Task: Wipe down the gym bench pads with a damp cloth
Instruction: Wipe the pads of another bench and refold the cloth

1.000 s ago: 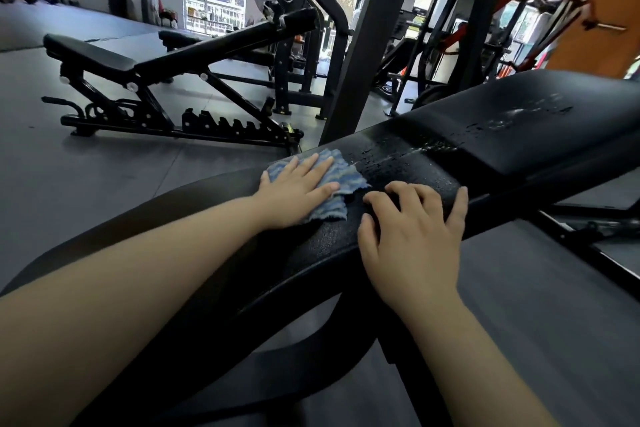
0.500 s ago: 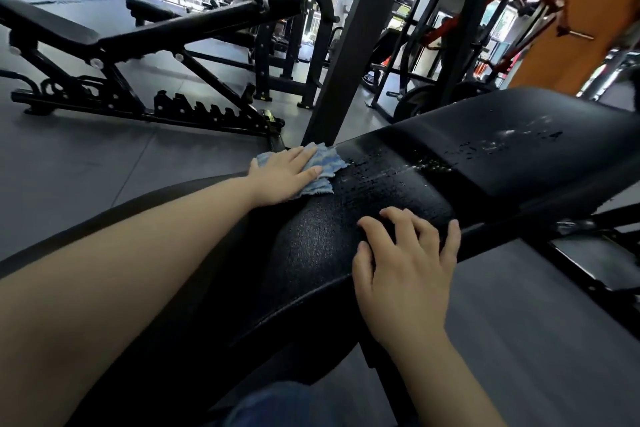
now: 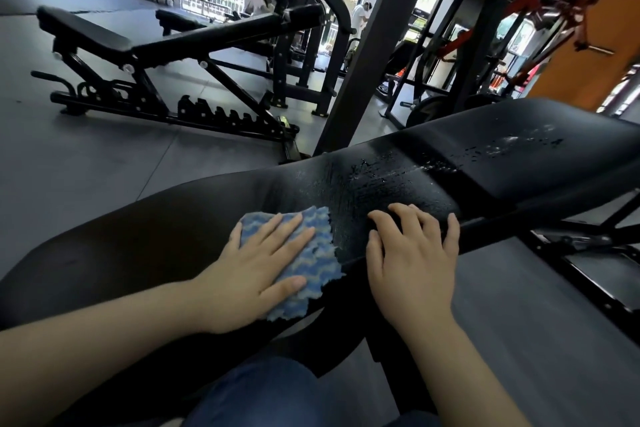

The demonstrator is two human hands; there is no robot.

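A long black bench pad (image 3: pixel 166 218) runs across the view from lower left to upper right. My left hand (image 3: pixel 256 267) lies flat on a blue and white cloth (image 3: pixel 317 262), pressing it onto the pad near its front edge. My right hand (image 3: pixel 415 253) rests just to the right of the cloth, palm down, fingers curled over the pad's front edge. A wet, streaked patch (image 3: pixel 377 180) shines on the pad beyond both hands. Past a seam, a second black pad (image 3: pixel 540 166) carries water droplets (image 3: pixel 512 146).
A second adjustable bench (image 3: pixel 166 55) stands on the grey floor at the left. A slanted black rack post (image 3: pixel 367 55) rises right behind the pad, with more machines and a person (image 3: pixel 360 15) far back. My knee in jeans (image 3: pixel 256 392) shows below.
My left hand has dragged the cloth from the pad's far side back toward me, to the front edge. The right hand stays in place on the pad.
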